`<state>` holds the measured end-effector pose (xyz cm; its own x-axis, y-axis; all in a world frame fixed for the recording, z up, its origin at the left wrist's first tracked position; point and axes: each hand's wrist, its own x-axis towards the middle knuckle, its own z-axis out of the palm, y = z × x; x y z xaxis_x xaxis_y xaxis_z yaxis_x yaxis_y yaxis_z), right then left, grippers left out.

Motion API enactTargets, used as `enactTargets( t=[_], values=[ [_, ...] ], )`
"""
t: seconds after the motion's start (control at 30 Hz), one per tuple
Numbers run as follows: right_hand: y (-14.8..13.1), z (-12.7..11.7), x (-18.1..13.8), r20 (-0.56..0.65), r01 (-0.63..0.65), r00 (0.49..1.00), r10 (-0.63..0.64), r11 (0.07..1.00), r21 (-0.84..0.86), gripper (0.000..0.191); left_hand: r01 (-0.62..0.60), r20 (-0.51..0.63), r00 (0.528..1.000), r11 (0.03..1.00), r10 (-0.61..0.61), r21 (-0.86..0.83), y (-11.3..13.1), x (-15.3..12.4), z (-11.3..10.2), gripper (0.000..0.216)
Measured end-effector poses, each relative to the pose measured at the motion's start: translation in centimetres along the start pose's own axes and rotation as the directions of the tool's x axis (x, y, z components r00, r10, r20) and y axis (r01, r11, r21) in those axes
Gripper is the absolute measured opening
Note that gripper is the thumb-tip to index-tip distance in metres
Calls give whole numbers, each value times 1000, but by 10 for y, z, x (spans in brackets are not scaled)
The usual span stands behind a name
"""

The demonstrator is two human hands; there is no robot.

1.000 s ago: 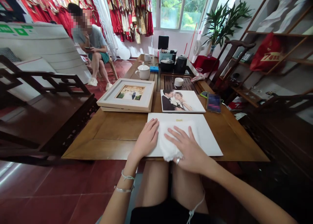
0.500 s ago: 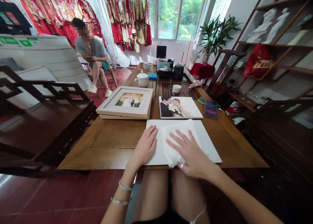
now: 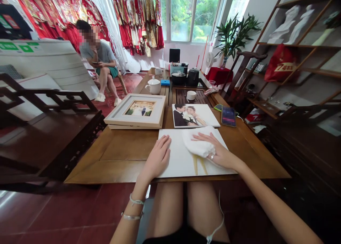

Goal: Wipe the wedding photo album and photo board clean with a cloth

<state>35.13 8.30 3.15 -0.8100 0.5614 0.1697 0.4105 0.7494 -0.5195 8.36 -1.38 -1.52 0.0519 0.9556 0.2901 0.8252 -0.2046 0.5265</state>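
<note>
A large white board (image 3: pixel 178 158) with a gold mark near its front edge lies flat on the wooden table (image 3: pixel 125 148) in front of me. My left hand (image 3: pixel 157 158) rests flat on the board's left edge, fingers stretched out. My right hand (image 3: pixel 217 150) presses a bunched white cloth (image 3: pixel 197 144) onto the board's upper right part, fingers laid over the cloth.
Behind the board lie a wedding photo print (image 3: pixel 194 115), a stack of framed pictures (image 3: pixel 137 110) and a phone (image 3: pixel 228 116). Farther back stand a white teapot (image 3: pixel 153 85), a cup (image 3: pixel 191 95) and kettles. A person (image 3: pixel 99 64) sits at the left. Wooden chairs flank the table.
My right hand has slid the cloth from the board's front edge up and to the right, uncovering the gold mark. My left hand has stayed in place.
</note>
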Motion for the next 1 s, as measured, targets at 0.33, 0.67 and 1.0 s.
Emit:
enactTargets(
  t=[0.33,0.67,1.0],
  values=[
    [-18,9,-43,-47,-120,993,111,946,-301,79,3,3,1000,1000,-3,-5,-1,0,0,46],
    [-29,1,-48,130,49,991,-31,988,-143,70,-11,-23,1000,1000,10,-13,-3,0,2,46],
    [24,-6,-9,-131,-262,963,236,935,-238,65,-3,-14,1000,1000,2,-17,0,-1,0,46]
  ],
)
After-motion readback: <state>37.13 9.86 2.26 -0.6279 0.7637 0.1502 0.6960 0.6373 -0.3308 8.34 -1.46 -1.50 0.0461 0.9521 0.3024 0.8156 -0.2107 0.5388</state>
